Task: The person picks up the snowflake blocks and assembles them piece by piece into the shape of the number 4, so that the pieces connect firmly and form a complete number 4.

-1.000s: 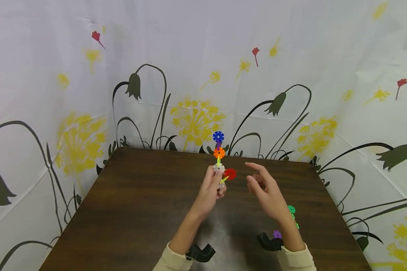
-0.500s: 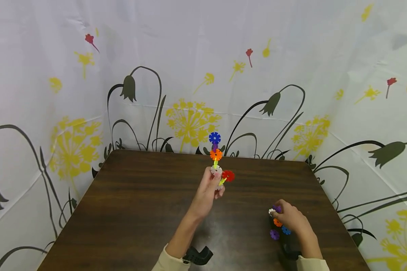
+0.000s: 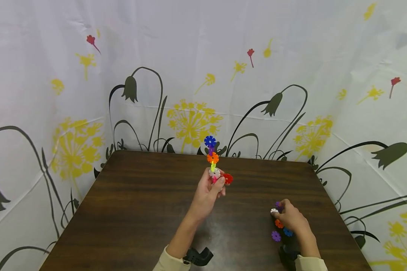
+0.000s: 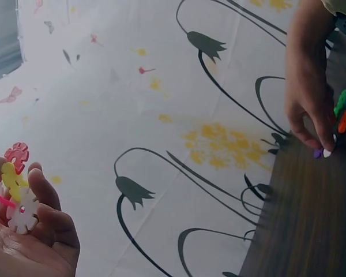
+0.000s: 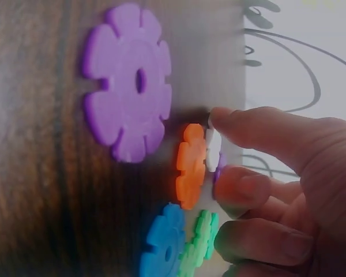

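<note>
My left hand (image 3: 203,199) grips a chain of interlocked plastic flower discs above the table. Up from the fingers run a white disc (image 3: 214,173), a yellow one seen edge-on (image 3: 213,166), an orange one (image 3: 213,157), a purple one and a blue disc (image 3: 210,141) at the top. A red disc (image 3: 227,178) sticks out to the right, and a pink disc (image 4: 1,199) shows between the fingers. Low over the table at the right, thumb and fingertips of my right hand (image 3: 294,218) pinch a loose white disc (image 5: 214,147). A purple disc (image 3: 277,204) lies just beyond it.
Beside the right hand lie an orange disc (image 5: 191,167), a blue disc (image 5: 163,242) and a nearer purple disc (image 5: 128,81). Green discs (image 5: 200,239) show past the blue one. The brown wooden table (image 3: 149,195) backs onto a flower-printed cloth (image 3: 196,45).
My right hand has gone from beside the chain down to the loose discs at the right and takes the white one. The left hand has turned the chain slightly, bringing a pink disc into view.
</note>
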`<action>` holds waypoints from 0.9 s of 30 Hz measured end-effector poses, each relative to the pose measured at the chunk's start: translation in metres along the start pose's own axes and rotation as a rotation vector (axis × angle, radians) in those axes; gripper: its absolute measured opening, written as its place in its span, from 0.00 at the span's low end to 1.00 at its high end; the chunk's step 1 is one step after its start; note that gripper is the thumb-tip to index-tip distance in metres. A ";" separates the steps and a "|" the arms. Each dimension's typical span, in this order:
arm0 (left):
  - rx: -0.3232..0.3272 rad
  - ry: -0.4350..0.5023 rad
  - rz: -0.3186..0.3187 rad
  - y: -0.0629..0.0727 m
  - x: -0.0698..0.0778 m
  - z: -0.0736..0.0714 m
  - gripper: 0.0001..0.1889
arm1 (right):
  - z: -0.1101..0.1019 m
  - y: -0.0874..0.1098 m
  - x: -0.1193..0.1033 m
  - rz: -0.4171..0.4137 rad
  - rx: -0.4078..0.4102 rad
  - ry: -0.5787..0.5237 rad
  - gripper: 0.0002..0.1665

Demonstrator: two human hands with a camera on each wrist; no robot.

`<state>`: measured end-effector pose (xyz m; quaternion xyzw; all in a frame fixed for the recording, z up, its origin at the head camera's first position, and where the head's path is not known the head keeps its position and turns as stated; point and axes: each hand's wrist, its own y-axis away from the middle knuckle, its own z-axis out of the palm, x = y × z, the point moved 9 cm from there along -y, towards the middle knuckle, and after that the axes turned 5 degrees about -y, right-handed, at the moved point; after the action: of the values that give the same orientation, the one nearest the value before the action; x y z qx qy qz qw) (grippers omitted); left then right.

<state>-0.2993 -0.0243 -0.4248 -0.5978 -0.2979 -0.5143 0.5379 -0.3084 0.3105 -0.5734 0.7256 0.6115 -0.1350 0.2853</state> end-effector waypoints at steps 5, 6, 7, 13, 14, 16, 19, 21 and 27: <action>0.005 -0.018 -0.014 -0.002 -0.001 -0.003 0.10 | -0.002 -0.002 0.002 0.002 0.026 0.021 0.30; 0.005 -0.017 -0.016 -0.002 -0.001 -0.003 0.09 | -0.003 -0.001 0.003 0.013 0.035 0.030 0.30; 0.005 -0.016 -0.016 -0.002 -0.001 -0.003 0.09 | -0.004 -0.001 0.004 0.027 0.043 0.038 0.30; -0.005 -0.020 -0.020 -0.001 -0.003 -0.004 0.09 | -0.005 0.003 0.010 0.115 0.066 0.046 0.29; -0.006 -0.022 -0.019 -0.001 -0.003 -0.004 0.09 | -0.004 0.003 0.010 0.115 0.065 0.042 0.29; -0.010 -0.030 -0.016 0.000 -0.004 -0.004 0.09 | -0.003 0.002 0.008 0.109 0.058 0.023 0.27; -0.015 -0.036 -0.015 -0.001 -0.004 -0.003 0.09 | 0.000 -0.002 0.004 0.084 0.045 -0.007 0.26; -0.016 -0.034 -0.016 -0.001 -0.004 -0.003 0.09 | 0.002 -0.004 0.001 0.054 0.035 -0.032 0.25; 0.012 -0.003 -0.014 -0.001 -0.001 -0.005 0.08 | 0.009 -0.010 -0.013 -0.081 -0.001 -0.184 0.16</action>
<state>-0.3022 -0.0285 -0.4263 -0.5932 -0.3061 -0.5154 0.5374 -0.3195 0.2953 -0.5760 0.6847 0.6115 -0.2123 0.3349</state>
